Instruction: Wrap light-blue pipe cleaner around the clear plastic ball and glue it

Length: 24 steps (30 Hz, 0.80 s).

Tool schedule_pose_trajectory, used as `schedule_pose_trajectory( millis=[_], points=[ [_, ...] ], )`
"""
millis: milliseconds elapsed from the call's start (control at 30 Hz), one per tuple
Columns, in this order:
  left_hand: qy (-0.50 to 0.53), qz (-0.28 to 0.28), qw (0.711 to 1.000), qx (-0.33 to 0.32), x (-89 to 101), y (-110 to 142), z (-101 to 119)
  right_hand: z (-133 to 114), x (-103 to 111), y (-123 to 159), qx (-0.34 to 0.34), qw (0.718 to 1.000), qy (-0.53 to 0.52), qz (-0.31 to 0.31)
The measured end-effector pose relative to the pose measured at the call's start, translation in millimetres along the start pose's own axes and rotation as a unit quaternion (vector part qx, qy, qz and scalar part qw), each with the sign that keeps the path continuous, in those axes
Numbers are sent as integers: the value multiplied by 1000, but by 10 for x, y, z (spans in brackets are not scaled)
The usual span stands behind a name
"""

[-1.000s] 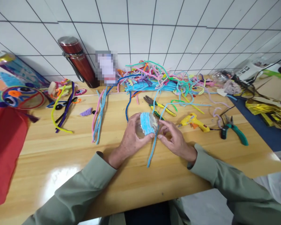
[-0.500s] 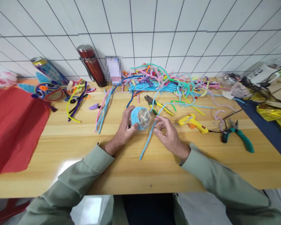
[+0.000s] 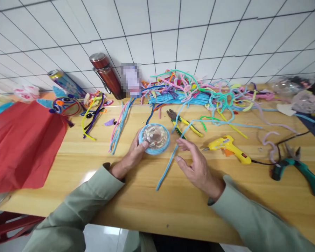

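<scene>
My left hand [image 3: 132,155] grips a round clear plastic piece [image 3: 155,136] by its left side, with the thumb over the near rim. Light-blue pipe cleaner is wound around its edge, and its see-through face, with whitish smears, is tilted up towards me. A loose light-blue pipe cleaner [image 3: 165,174] slants past the fingertips of my right hand [image 3: 194,164] and seems caught between them, while the thumb stands apart. Just beyond lie yellow-handled pliers [image 3: 190,126]. A yellow hot glue gun [image 3: 228,147] rests to the right of my right hand.
Coloured pipe cleaners [image 3: 183,96] are heaped along the tiled wall. A red flask [image 3: 107,77] and a drink can [image 3: 67,84] stand back left. Red cloth [image 3: 26,147] covers the left side. Green-handled pliers [image 3: 301,171] lie at right, beside the glue gun's black cord.
My left hand has turned the wound piece so its clear face points up, drawing it left. My right hand has moved slightly away from it, and the loose pipe cleaner's near end has swung left.
</scene>
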<state>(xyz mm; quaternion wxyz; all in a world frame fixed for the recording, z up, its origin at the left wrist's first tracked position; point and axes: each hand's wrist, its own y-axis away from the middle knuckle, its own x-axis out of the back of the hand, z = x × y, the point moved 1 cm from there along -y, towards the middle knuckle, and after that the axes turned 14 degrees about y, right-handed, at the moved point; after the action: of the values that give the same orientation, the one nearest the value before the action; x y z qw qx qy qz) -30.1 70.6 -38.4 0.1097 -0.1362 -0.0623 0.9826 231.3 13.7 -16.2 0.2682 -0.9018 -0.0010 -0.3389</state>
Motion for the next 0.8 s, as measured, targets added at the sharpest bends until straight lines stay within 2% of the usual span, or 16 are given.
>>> schedule_pose_trajectory(
  millis=[133, 300, 567, 800],
  points=[
    [72, -2, 997, 31, -24, -29, -40, 25, 27, -6, -13, 1000, 8, -10],
    [54, -11, 998, 8, -18, -30, -64, 14, 13, 6, 13, 1000, 19, -14],
    [10, -37, 999, -27, -10, -118, -114, -2, -137, -22, 89, 994, 59, -28],
    [-50, 24, 995, -86, 57, -140, -124, 12, -216, -77, 106, 991, 86, -13]
  ],
)
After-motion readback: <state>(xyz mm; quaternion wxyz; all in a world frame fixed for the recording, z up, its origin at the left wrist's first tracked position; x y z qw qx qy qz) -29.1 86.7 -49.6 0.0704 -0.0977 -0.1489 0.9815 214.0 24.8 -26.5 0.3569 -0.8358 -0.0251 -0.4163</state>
